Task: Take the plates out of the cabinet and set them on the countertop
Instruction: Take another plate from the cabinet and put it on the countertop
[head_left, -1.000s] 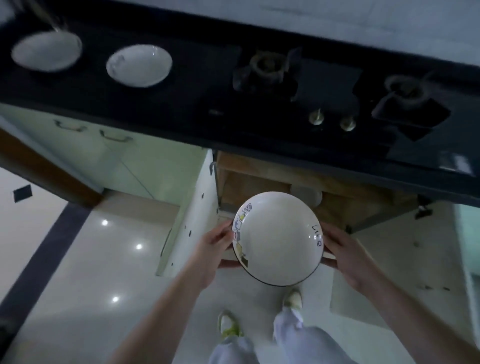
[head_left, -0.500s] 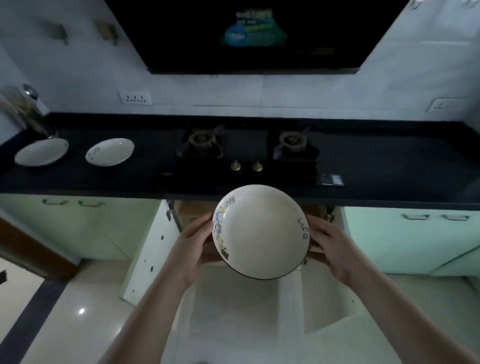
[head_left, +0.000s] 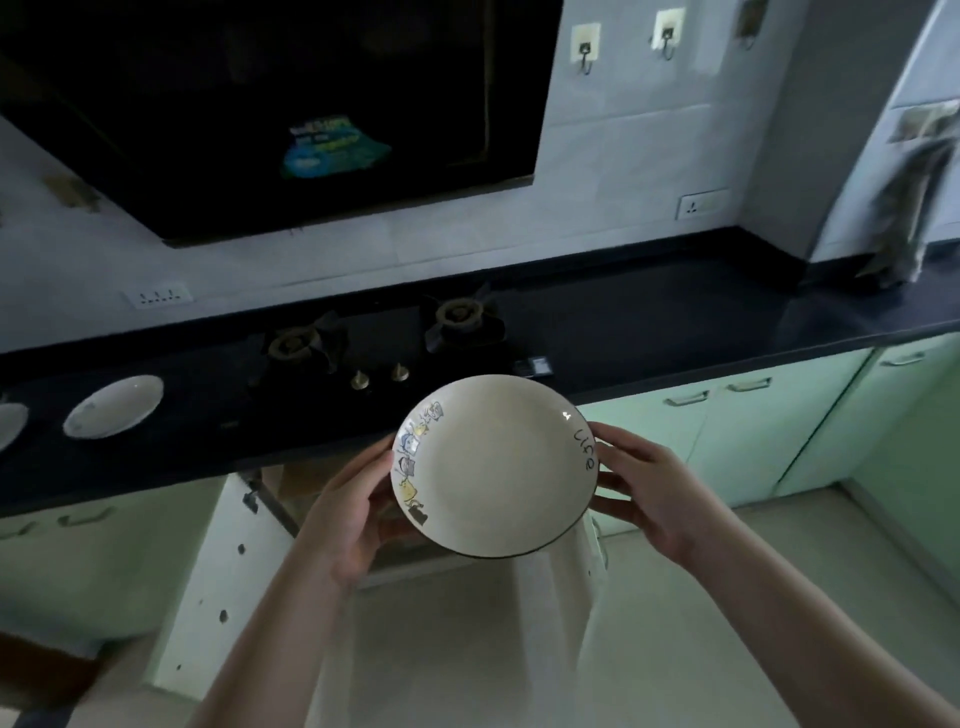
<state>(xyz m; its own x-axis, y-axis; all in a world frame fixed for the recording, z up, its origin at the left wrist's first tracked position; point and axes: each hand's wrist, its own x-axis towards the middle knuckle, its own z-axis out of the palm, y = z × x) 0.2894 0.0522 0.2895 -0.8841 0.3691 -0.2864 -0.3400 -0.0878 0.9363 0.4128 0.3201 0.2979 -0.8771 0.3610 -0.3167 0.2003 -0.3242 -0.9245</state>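
I hold a cream plate (head_left: 493, 467) with a dark rim, cartoon figures on its left edge and the word "life" on its right edge. My left hand (head_left: 348, 514) grips its left side and my right hand (head_left: 644, 483) grips its right side. The plate hangs in the air in front of the black countertop (head_left: 649, 322), level with its front edge. Two white plates lie on the countertop at the far left: one whole plate (head_left: 113, 406) and one plate (head_left: 9, 423) cut off by the frame. Below the plate the cabinet (head_left: 291, 488) stands open.
A gas hob with two burners (head_left: 384, 332) and two knobs sits in the countertop's middle. A dark range hood (head_left: 270, 114) hangs above it. White cabinet doors (head_left: 234, 577) swing out on both sides of the opening. Green cabinets (head_left: 727, 431) run to the right; a cloth (head_left: 904, 208) hangs at far right.
Both hands have lifted the plate from the cabinet opening up to countertop height. My view has tilted up and turned to the right, so the hood and wall show.
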